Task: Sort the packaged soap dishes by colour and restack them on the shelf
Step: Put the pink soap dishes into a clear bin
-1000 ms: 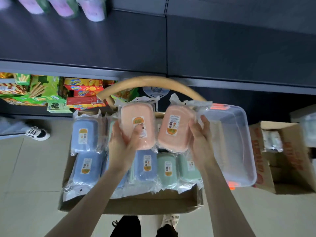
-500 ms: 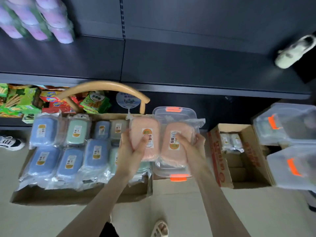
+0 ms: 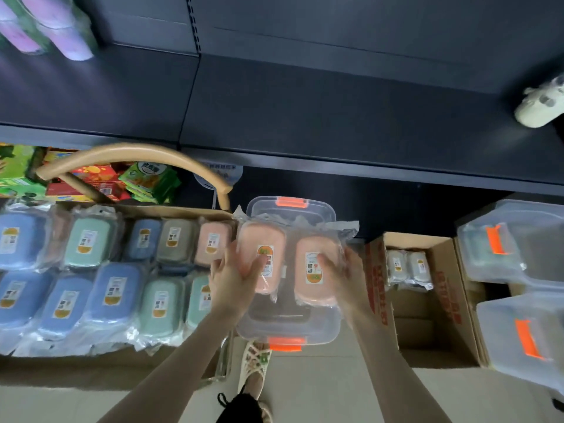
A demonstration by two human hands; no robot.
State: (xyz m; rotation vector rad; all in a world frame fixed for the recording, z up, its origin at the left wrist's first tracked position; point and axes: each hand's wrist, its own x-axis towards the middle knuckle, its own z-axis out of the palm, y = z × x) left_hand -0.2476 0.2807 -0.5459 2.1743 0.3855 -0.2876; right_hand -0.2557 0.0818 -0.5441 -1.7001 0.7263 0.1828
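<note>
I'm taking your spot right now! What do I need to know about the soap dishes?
Left hand grips the left pink dish; right hand grips the right pink dish, side by side over the clear bin.
The box holds the mixed dishes: blue, green, grey and pink together.
Done: two pinks picked out. No dishes show on the shelf.
Left: place these pinks, sort the rest by colour, and stack them on the shelf.
</note>
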